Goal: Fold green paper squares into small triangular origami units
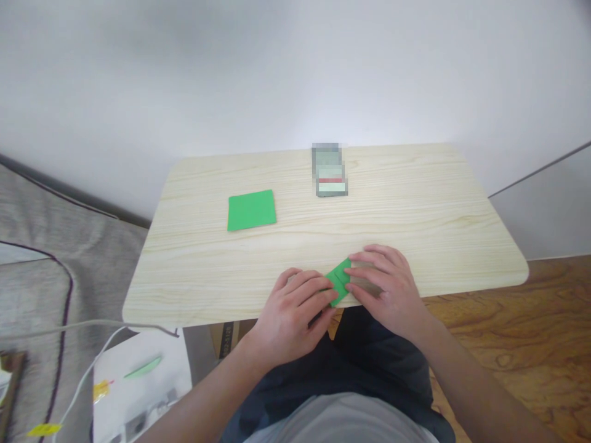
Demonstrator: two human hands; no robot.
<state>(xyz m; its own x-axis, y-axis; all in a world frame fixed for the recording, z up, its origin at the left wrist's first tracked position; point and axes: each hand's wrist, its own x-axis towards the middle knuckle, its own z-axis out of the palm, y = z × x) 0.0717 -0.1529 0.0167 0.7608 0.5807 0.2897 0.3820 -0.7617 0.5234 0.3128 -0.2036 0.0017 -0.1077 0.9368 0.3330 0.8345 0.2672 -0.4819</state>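
A small piece of folded green paper (pixel 339 282) lies at the table's front edge, between my two hands. Crease lines show on its surface. My left hand (pixel 298 311) holds the left side of the paper, fingers bent over it and the thumb at its lower edge. On the right side, the fingertips of my right hand (pixel 385 283) grip the paper's edge. Part of the paper is hidden under the fingers. Farther back on the left lies a flat stack or sheet of green paper (pixel 252 210), which neither hand touches.
A phone-like object with a pixelated screen (pixel 329 170) lies at the back of the light wooden table (pixel 415 209), near the white wall. Below left, a white surface (pixel 170 351) carries a light green piece (pixel 144 367). A cable (pixel 92 322) reaches the table's left corner.
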